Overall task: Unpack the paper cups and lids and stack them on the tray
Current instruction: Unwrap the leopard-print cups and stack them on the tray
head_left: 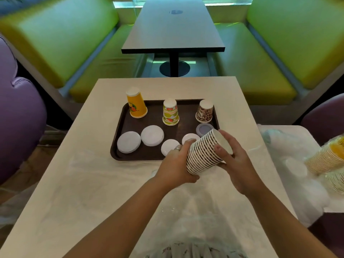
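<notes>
From the head view, both hands hold a tilted stack of leopard-print paper cups (206,152) above the near right corner of the dark brown plastic tray (119,127): the left hand (175,164) wraps its fingers round the rim end, the right hand (234,161) curls round the base end. On the tray stand an upturned orange paper cup (136,106), a fruit-patterned cup (170,113) and a leopard-print cup (204,111), with white round plastic lids (128,142) laid in front

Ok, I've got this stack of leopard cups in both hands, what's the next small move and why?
Probably turn the stack rims-down and set it over the leopard cup standing upside down at the tray's back right. The left hand and right hand hold it tilted above the tray's near edge, and its print matches that cup.
</notes>
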`<action>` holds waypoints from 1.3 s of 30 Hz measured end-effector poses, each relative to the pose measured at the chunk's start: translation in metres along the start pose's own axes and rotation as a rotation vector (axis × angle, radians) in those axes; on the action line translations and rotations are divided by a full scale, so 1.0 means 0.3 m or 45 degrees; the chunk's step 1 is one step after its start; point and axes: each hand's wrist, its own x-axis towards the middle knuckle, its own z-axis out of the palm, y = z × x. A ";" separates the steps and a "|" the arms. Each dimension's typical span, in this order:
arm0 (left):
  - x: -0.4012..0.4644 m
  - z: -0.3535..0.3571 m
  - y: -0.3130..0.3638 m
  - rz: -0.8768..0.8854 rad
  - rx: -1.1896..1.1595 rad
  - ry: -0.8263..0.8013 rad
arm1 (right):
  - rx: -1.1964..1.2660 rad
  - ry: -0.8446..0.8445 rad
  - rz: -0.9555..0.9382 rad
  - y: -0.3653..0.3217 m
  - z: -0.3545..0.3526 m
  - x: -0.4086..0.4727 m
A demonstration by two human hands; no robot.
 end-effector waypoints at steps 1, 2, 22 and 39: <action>0.003 0.010 -0.003 0.000 -0.016 0.027 | 0.033 0.030 0.021 0.007 0.008 0.005; 0.004 0.019 0.001 0.003 -0.034 0.059 | 0.068 0.052 0.044 0.017 0.014 0.010; 0.056 0.032 0.047 0.025 0.257 0.308 | 0.088 0.025 0.254 0.132 0.089 0.049; 0.131 0.003 0.009 -0.064 0.111 0.208 | -0.118 -0.021 0.191 0.145 0.073 0.154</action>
